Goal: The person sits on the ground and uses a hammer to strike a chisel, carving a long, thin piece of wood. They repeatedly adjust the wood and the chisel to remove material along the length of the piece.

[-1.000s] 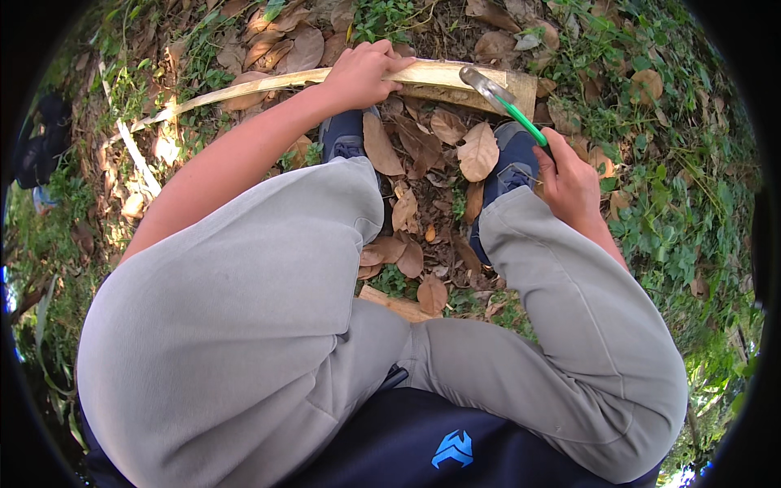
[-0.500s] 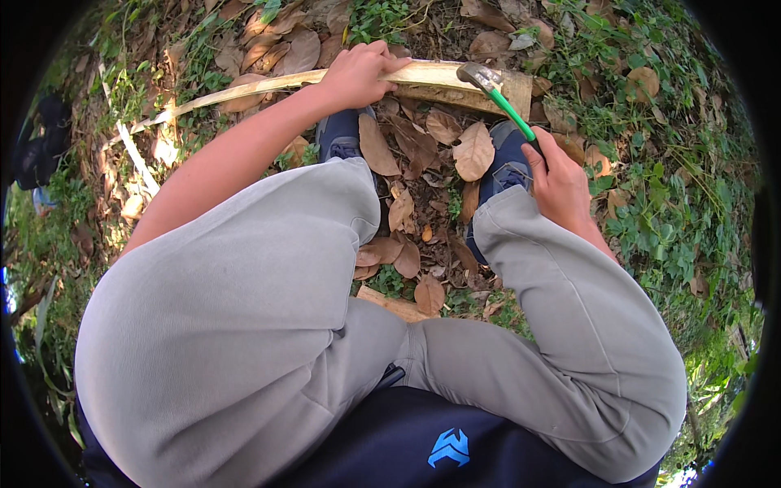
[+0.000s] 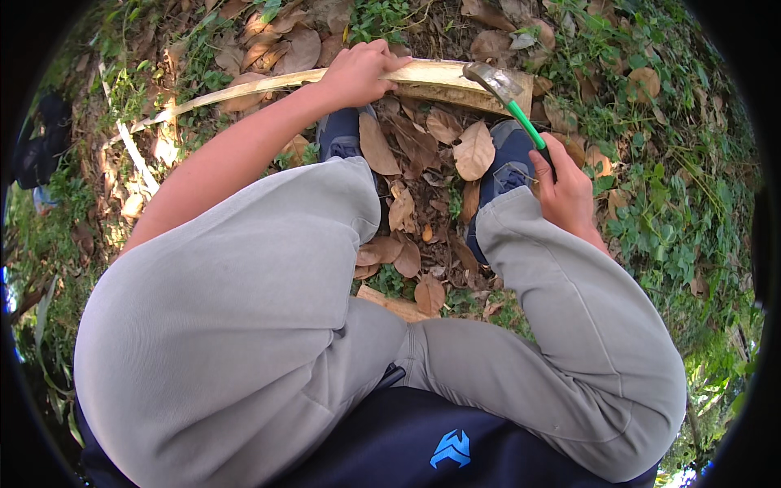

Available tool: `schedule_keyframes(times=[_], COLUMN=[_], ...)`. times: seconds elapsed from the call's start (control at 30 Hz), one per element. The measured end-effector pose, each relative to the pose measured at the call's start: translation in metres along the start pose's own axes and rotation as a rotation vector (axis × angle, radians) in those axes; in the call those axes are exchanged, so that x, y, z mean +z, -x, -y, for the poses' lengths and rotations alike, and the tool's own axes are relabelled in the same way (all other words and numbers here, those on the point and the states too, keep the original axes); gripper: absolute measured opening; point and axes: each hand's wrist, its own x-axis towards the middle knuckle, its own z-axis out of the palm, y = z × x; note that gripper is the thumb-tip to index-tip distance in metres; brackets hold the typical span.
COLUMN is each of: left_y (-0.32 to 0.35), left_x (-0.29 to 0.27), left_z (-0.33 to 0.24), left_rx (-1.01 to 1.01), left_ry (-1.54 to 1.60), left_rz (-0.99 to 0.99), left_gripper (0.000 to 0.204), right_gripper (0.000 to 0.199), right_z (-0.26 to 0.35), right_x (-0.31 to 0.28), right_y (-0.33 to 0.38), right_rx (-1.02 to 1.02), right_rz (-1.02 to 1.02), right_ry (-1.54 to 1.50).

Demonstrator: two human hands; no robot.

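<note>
A long pale wooden strip (image 3: 268, 84) runs across the far side, over a wider piece of wood (image 3: 464, 97) at its right end. My left hand (image 3: 358, 75) is closed on the strip, its index finger lying along the top. My right hand (image 3: 567, 191) grips a hammer (image 3: 522, 119) by its black grip; the handle above is green. The hammer's metal head lies over the right end of the wood. Whether it touches the wood I cannot tell.
Dry brown leaves (image 3: 473, 152) and green plants cover the ground. My dark blue shoes (image 3: 506, 159) stand just this side of the wood. Another piece of wood (image 3: 394, 303) lies between my legs. A thin pale stick (image 3: 134, 150) is on the left.
The hammer and my right hand have shifted slightly right and toward me. My left hand and the strip look unmoved.
</note>
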Motion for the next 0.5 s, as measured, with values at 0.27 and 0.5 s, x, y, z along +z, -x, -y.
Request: schedule_keyframes(times=[0.27,0.5], left_y=[0.0,-0.001], left_x=[0.0,0.002], left_z=[0.001,0.004], left_rx=[0.018,0.011], left_ry=[-0.007,0.003], left_rz=[-0.013,-0.006], left_gripper=[0.053,0.054], right_gripper=[0.03,0.029], right_z=[-0.002,0.0], right_x=[0.006,0.005], right_y=[-0.003,0.001], right_rx=[0.017,-0.059], right_rz=[0.036,0.006], right_ry=[-0.026,-0.051])
